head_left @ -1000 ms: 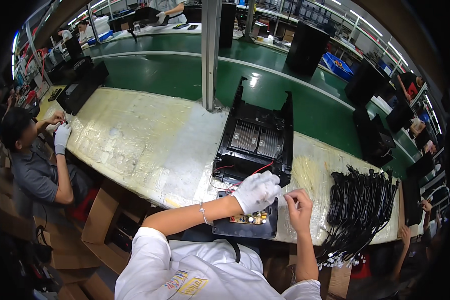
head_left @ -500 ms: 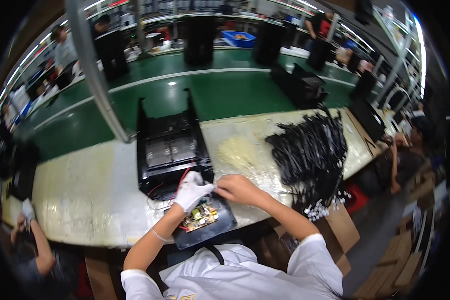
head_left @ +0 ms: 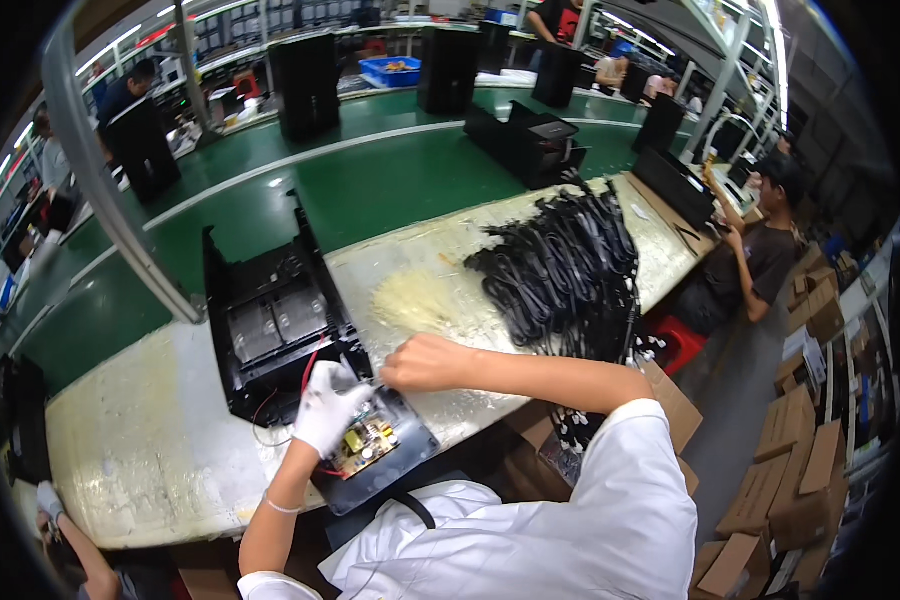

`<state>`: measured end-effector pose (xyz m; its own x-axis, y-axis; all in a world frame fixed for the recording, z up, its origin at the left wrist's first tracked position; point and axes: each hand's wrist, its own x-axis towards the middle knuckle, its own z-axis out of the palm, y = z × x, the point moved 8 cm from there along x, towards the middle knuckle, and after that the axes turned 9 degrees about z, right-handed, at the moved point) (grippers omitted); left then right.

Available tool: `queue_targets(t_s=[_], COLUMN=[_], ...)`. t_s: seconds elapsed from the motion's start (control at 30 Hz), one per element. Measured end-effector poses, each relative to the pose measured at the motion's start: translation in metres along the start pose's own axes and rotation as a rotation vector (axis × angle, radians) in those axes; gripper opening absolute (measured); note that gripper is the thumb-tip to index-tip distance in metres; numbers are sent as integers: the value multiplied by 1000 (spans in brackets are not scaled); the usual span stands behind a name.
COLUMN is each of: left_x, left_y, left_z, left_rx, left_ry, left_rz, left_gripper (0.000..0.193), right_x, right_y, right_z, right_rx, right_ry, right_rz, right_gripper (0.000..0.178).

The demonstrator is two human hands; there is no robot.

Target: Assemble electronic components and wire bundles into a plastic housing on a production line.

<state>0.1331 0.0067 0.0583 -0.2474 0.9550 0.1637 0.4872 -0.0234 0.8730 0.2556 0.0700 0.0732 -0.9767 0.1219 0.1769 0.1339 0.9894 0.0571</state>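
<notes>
My left hand [head_left: 328, 408], in a white glove, is closed above the near edge of a black open housing [head_left: 275, 325], beside a red wire. What its fingers pinch is too small to make out. My bare right hand [head_left: 422, 363] is a closed fist just to the right, its fingertips close to the glove; whatever it grips is hidden. Under the hands a dark flat panel [head_left: 402, 428] reaches over the table's front edge. On it lies a circuit board [head_left: 368, 445] with yellow and light components, partly covered by the glove.
A bundle of pale yellow ties [head_left: 415, 300] and a heap of black cables [head_left: 560, 270] lie to the right. Beyond the worktable runs a green conveyor [head_left: 370, 180] bearing black housings. A metal post [head_left: 130, 230] rises at left. A co-worker [head_left: 760, 240] sits at far right, near cardboard boxes [head_left: 780, 450].
The view has swung to the right, so the table's things sit further left. My right forearm now lies more level across the view. Both hands stay close together over the panel.
</notes>
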Motion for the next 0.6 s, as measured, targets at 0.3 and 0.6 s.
queue_targets(t_s=[0.3,0.6], left_x=[-154,-182], left_y=[39,25], left_z=[-37,-12], left_rx=[604,672], left_ry=[-44,-69], left_rz=[713,836], left_gripper=[60,38], right_x=[4,77], right_y=[-37,-110], right_z=[-86,-64], right_rx=[86,8], right_ry=[280,133], right_rz=[5,-274], right_gripper=[21,39])
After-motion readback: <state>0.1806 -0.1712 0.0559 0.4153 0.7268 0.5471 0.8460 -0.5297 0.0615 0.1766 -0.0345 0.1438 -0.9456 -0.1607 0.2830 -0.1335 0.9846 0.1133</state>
